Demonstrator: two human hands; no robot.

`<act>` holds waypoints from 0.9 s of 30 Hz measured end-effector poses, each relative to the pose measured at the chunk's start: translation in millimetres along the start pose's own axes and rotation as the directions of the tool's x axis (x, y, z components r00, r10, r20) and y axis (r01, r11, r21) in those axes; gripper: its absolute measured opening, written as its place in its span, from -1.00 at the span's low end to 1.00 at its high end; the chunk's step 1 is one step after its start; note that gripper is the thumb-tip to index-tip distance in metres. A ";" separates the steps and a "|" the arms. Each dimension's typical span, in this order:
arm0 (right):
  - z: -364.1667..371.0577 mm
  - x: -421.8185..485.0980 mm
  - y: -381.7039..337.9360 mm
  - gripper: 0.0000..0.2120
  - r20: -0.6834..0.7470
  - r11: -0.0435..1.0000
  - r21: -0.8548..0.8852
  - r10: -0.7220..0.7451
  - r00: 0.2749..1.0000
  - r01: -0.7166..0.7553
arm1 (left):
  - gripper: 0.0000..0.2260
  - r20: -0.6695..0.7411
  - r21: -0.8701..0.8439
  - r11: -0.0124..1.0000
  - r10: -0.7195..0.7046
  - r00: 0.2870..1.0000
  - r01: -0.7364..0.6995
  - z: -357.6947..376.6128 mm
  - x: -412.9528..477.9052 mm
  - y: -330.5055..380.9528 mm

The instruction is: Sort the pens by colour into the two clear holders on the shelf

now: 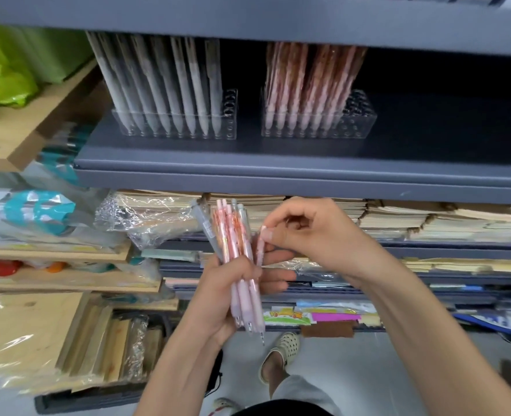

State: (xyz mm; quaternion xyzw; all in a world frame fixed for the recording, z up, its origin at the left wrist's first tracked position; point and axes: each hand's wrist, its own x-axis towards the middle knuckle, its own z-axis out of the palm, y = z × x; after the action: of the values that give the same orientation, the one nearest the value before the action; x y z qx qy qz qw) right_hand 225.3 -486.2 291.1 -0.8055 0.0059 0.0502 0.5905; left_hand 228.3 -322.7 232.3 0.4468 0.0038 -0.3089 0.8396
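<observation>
My left hand (233,291) grips a bundle of pens (236,253), several pink and a few grey, tips pointing down. My right hand (308,235) pinches the top of one pink pen (259,250) at the right side of the bundle, between thumb and forefinger. On the dark shelf above stand two clear holders. The left holder (231,127) is filled with grey pens (164,85). The right holder (359,121) carries pink pens (308,82), with its rightmost holes free.
The grey shelf edge (278,172) juts out above my hands. Stacks of paper and notebooks (428,223) lie on the lower shelves. Wooden boards (38,334) and plastic-wrapped goods (140,217) are at the left. Green bags (5,73) sit at upper left.
</observation>
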 end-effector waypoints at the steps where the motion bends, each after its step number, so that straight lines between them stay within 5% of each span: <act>1: -2.7 -2.3 0.8 -0.99 -0.018 1.000 0.001 -0.011 1.000 0.011 | -0.54 -0.005 -0.021 1.000 -0.011 1.000 0.010 3.5 2.5 -1.6; 6: -14.3 -14.5 7.3 -0.96 -0.110 0.991 -0.047 -0.126 0.986 0.122 | -0.56 -0.016 -0.038 0.999 -0.036 0.999 0.035 15.6 10.6 -2.7; 11: -32.0 -25.4 10.3 -0.96 -0.286 0.954 0.181 -0.181 0.941 0.238 | -0.74 -0.088 -0.096 0.995 -0.049 0.995 0.040 17.0 18.4 -5.8; 15: -39.6 -27.9 9.7 -0.93 -0.411 0.916 0.238 -0.206 0.888 0.323 | -0.75 -0.083 0.056 0.997 -0.050 0.995 0.055 17.3 17.4 -9.9; 20: -27.2 -30.3 12.0 -0.93 -0.415 0.920 0.288 -0.131 0.900 0.267 | -0.77 -0.096 0.123 0.992 -0.018 0.995 0.030 27.0 22.1 -17.6; 27: -29.9 -30.6 22.0 -0.92 -0.417 0.975 0.144 -0.096 0.904 0.170 | -0.80 -0.114 0.133 0.991 -0.005 0.993 0.021 31.6 25.9 -22.9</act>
State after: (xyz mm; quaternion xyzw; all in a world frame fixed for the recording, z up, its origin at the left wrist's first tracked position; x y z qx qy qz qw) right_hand 195.6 -522.9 281.8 -0.7409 0.0780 -0.1602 0.6475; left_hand 228.7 -369.2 226.8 0.5191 0.0337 -0.2879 0.8041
